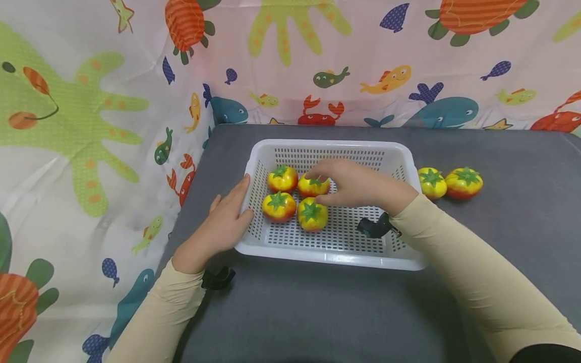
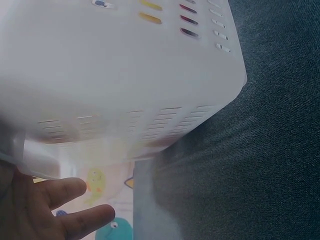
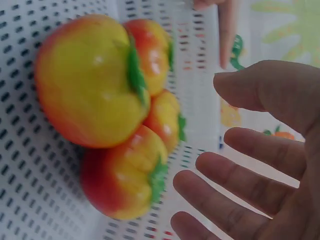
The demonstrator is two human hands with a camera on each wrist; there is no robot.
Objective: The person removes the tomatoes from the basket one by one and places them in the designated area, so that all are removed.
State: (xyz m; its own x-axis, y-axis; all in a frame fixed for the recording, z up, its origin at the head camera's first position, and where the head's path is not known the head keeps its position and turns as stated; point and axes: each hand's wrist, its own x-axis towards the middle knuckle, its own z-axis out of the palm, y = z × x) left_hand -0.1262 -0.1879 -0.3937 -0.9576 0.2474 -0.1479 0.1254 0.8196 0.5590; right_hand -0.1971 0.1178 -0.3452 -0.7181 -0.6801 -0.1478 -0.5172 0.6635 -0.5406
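A white perforated plastic basket (image 1: 345, 259) holds several yellow-and-red toy tomatoes with green star-shaped tops. Two stand at the back, the left one (image 1: 282, 178) and the right one (image 1: 313, 188); in front of them sit another tomato (image 1: 279, 207) and a yellower one (image 1: 312, 215). My right hand (image 1: 351, 184) hovers over the right-hand tomatoes, partly covering the back one. In the right wrist view its fingers (image 3: 225, 202) are spread, with a gap between them and the fruit. My left hand (image 1: 225, 219) rests against the basket's left side, fingers extended along the rim.
Outside the basket, just right of it, two more toy tomatoes lie side by side, one nearer (image 1: 432, 183) and one farther right (image 1: 464, 183). A dark grey cloth (image 1: 317, 312) covers the table. Curtains (image 1: 290, 75) printed with sea animals hang behind and at the left.
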